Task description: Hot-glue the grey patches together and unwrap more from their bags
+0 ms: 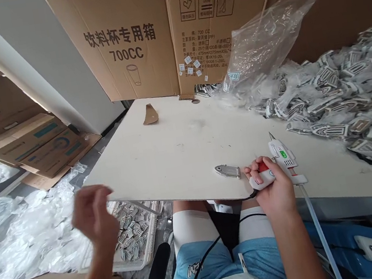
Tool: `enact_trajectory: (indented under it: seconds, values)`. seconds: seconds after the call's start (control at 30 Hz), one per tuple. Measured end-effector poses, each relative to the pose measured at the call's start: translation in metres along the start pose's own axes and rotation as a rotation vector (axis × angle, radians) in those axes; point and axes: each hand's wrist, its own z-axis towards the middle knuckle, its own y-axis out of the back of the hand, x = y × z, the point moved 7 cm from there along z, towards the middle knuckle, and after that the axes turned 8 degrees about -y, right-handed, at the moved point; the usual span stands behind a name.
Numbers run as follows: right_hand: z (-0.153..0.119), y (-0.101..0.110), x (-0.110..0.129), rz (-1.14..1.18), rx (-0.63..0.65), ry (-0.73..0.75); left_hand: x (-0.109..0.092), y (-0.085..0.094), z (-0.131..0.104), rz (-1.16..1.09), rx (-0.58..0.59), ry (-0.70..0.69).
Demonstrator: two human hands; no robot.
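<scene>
My right hand point(273, 187) is wrapped round the handle of a white hot glue gun point(281, 153), its nozzle pointing away over the table. A long glue stick point(321, 236) sticks out of its back and hangs past the table edge. Just left of that hand, a small grey boat-shaped piece point(227, 171) lies flat on the white table point(161, 162). My left hand point(94, 214) is in the air by the table's left front edge, smeared by motion; its fingers look curled, but whether they hold anything is unclear.
Many similar pieces in clear wrappers form a heap point(339, 88) at right, beside a plastic bag point(265, 39). A large cardboard box point(129, 40) stands behind. Below left is a white basket point(147, 252) of loose pieces. A cardboard scrap point(150, 115) and black cord point(203, 258) are also present.
</scene>
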Motion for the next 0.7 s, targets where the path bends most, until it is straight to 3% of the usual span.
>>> enact_trajectory:
  seconds: [0.2, 0.27, 0.33, 0.47, 0.7]
  values:
    - [-0.003, 0.003, 0.002, -0.021, 0.006, 0.003, -0.115, -0.159, -0.023, 0.166, 0.491, -0.477]
    - [-0.005, 0.004, 0.003, -0.031, 0.004, 0.006, -0.137, -0.202, -0.036, 0.203, 0.675, -0.622]
    - [-0.005, 0.006, 0.003, -0.032, -0.005, -0.012, -0.148, -0.231, -0.043, 0.234, 0.788, -0.717]
    - [-0.004, 0.006, 0.004, -0.010, -0.020, -0.059, -0.147, -0.255, -0.042, 0.265, 0.835, -0.779]
    - [0.005, -0.003, 0.002, 0.008, 0.004, -0.122, -0.139, -0.254, -0.038, 0.288, 0.778, -0.755]
